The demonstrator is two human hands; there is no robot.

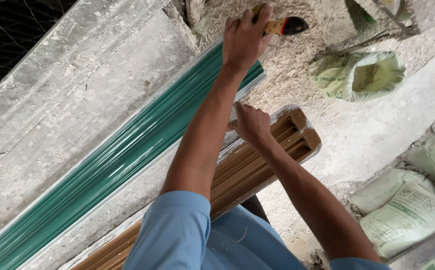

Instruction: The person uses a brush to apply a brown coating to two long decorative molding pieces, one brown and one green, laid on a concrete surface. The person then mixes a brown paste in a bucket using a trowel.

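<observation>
Though gripped, brush beyond left hand

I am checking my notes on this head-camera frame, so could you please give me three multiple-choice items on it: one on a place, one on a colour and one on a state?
1. Where does the right hand rest?
A. on the brown grooved moulding
B. on a sack
C. on the green moulding

2. What colour is the long glossy moulding to the left of the arms?
A. red
B. green
C. white

3. What is the state of the left hand?
A. open and empty
B. closed around a tool handle with a yellowish shaft and black end
C. flat on the floor

Answers:
1 A, since its fingers lie on the near end of the brown piece.
2 B, since its ridged surface shines green.
3 B, since the fingers wrap the handle and the black end sticks out to the right.
</observation>
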